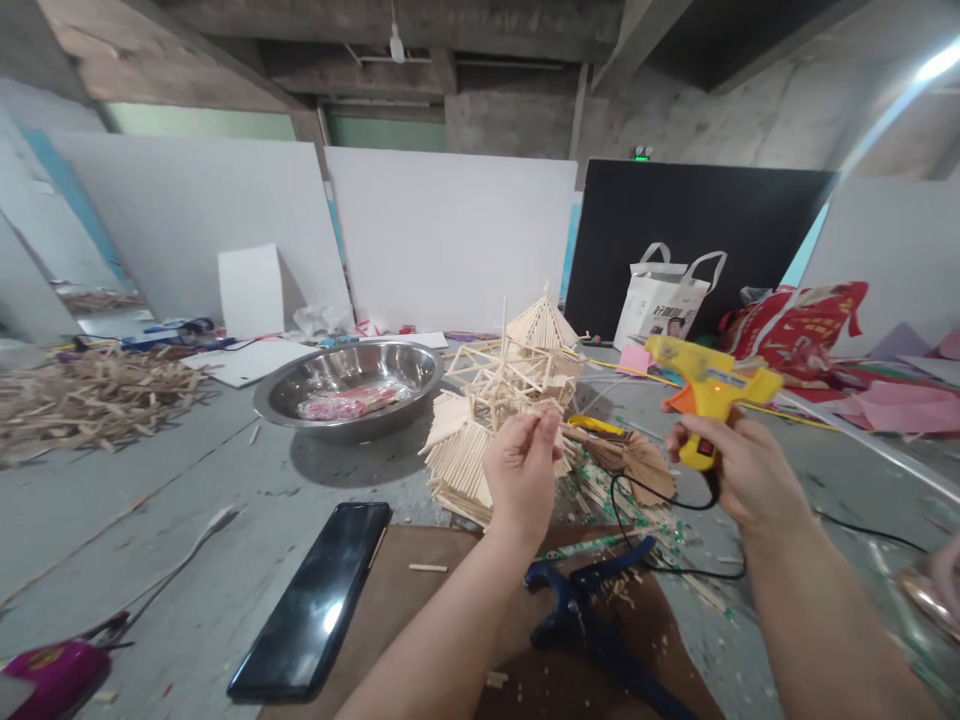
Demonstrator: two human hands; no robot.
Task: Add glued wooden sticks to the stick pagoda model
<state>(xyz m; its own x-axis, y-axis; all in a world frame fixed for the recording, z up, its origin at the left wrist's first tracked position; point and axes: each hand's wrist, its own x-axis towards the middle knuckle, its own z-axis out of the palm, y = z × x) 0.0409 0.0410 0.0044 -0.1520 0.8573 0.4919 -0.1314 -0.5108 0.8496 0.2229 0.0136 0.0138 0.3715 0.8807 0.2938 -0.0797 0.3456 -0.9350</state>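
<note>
A yellow hot glue gun point(709, 390) is gripped in my right hand point(739, 465), raised to the right with its nozzle pointing left. My left hand point(523, 470) is closed in a pinch in front of a model building made of thin wooden sticks point(457, 445). What the pinched fingers hold, if anything, is too small to make out. The model has a pointed stick roof point(544, 325) at the back and an open stick frame in its middle. Part of it is hidden behind my left hand.
A steel basin point(349, 390) with plastic-wrapped packets stands left of the model. Nearer lie a black phone point(311, 600), blue cutter pliers point(585, 610) and a brown board point(420, 620). A black cord point(675, 505) trails under the glue gun. Wood scraps point(97, 400) are heaped far left.
</note>
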